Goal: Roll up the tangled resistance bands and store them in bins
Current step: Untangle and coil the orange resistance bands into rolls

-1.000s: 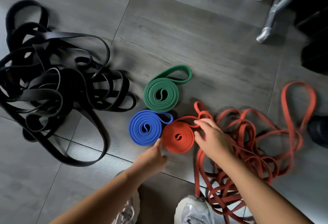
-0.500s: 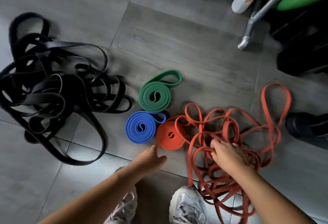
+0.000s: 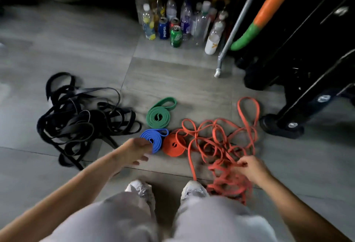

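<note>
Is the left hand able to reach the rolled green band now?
Probably yes: the left hand hovers at the blue roll, and the green roll lies just beyond, with nothing covering it.

The blue can (image 3: 163,28) standing among the bottles (image 3: 199,23) reads "PEPSI" down its side. The green can (image 3: 176,37) beside it carries lettering too blurred to read.
</note>
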### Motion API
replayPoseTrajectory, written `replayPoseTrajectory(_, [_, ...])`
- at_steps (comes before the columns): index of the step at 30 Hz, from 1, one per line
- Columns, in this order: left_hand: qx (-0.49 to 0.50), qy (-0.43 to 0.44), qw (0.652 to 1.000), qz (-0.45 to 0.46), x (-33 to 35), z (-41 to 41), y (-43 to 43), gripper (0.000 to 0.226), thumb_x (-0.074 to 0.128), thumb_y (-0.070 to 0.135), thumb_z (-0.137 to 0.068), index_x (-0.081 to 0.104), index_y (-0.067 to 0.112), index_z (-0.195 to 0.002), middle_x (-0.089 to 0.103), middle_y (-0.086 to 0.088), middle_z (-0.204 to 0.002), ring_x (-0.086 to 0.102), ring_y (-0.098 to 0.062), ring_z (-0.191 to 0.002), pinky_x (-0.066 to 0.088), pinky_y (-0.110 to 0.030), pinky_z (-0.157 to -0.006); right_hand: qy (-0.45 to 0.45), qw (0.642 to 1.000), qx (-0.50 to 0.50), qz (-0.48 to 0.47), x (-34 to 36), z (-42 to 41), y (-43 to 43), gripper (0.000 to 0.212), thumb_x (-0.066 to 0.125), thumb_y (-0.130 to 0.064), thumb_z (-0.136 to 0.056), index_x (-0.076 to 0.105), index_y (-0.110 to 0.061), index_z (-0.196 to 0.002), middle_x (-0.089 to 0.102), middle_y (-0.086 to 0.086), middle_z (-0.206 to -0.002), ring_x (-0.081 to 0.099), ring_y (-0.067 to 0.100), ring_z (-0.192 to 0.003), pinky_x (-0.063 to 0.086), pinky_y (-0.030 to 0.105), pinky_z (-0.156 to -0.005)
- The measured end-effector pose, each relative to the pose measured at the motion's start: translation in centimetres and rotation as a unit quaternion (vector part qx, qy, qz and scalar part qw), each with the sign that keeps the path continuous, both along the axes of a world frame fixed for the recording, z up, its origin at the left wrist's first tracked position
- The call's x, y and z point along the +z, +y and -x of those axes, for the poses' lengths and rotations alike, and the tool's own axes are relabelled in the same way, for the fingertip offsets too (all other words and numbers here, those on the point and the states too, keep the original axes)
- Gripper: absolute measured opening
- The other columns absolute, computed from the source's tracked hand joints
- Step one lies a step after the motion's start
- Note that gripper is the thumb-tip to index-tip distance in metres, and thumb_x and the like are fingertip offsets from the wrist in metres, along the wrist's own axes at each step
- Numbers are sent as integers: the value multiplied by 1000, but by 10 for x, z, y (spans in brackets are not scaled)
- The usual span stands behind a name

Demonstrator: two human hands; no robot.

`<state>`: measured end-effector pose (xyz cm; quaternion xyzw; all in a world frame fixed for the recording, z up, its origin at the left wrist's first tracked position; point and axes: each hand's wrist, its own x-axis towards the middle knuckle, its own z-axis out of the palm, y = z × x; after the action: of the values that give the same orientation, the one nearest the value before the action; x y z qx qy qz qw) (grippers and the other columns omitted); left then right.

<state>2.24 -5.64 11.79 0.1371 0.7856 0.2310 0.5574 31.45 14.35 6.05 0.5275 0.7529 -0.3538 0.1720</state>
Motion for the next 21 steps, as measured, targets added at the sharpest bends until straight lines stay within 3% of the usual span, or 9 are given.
replayPoseTrajectory(2, [-12, 29, 999, -26, 34, 3, 10, 10, 50, 21, -95, 55, 25, -88, 63, -4, -101, 62, -19, -81, 40, -24, -64, 53, 998, -27, -29, 20, -3, -1, 20, 76, -22, -77, 63, -19, -62, 55, -3, -54, 53, 13, -56, 37, 22, -51])
replayPoseTrajectory(4, [-45, 41, 997, -52, 70, 1, 24, 3, 55, 24, -91, 56, 26, -88, 62, -3, -98, 62, -18, -80, 41, -24, -65, 106, 991, -52, -62, 37, -7, -1, 29, 76, -22, -77, 57, -25, -55, 55, -9, -54, 55, 15, -64, 40, 28, -60])
replayPoseTrajectory(7, [-115, 56, 989, -71, 119, -12, 46, 8, 56, 29, -90, 54, 21, -92, 59, -2, -94, 57, -19, -84, 39, -25, -69, 187, 976, -46, -99, 74, -9, 0, 15, 76, -24, -77, 66, -18, -67, 64, 0, -65, 59, 19, -68, 46, 38, -69])
replayPoseTrajectory(11, [-201, 132, 964, -114, 170, -49, 72, 14, 49, 27, -95, 53, 20, -107, 59, 0, -107, 61, -18, -95, 42, -22, -61, 307, 946, -20, -103, 149, 4, -2, 13, 72, -14, -80, 64, -17, -71, 59, -6, -60, 50, -1, -53, 40, 26, -61])
replayPoseTrajectory(14, [-246, 143, 946, -157, 191, -88, 85, 36, 54, 28, -93, 48, 15, -126, 56, -1, -112, 58, -16, -91, 46, -26, -70, 347, 935, 6, -79, 209, 18, -8, 22, 70, -10, -81, 58, -22, -67, 54, -14, -50, 46, -5, -45, 37, 16, -55])
replayPoseTrajectory(16, [-269, 181, 924, -200, 199, -112, 89, 50, 60, 28, -90, 43, 15, -135, 53, -4, -117, 56, -19, -98, 45, -23, -74, 374, 922, 40, -89, 245, 26, -16, 18, 72, -10, -80, 61, -21, -71, 57, -9, -62, 48, -6, -52, 40, 17, -61])
replayPoseTrajectory(18, [-264, 231, 899, -263, 203, -127, 89, 42, 64, 23, -87, 53, 13, -127, 59, -5, -118, 58, -18, -101, 41, -12, -69, 391, 909, 69, -124, 274, 30, -22, 11, 73, -11, -79, 65, -17, -75, 59, -3, -68, 51, 0, -61, 42, 20, -66])
replayPoseTrajectory(21, [-184, 207, 902, -331, 209, -129, 81, 13, 64, 19, -87, 64, 9, -95, 65, -8, -88, 58, -16, -77, 43, -19, -58, 370, 909, 81, -176, 309, 26, -31, 8, 75, -19, -77, 67, -19, -75, 60, -10, -66, 53, -2, -58, 42, 15, -62])
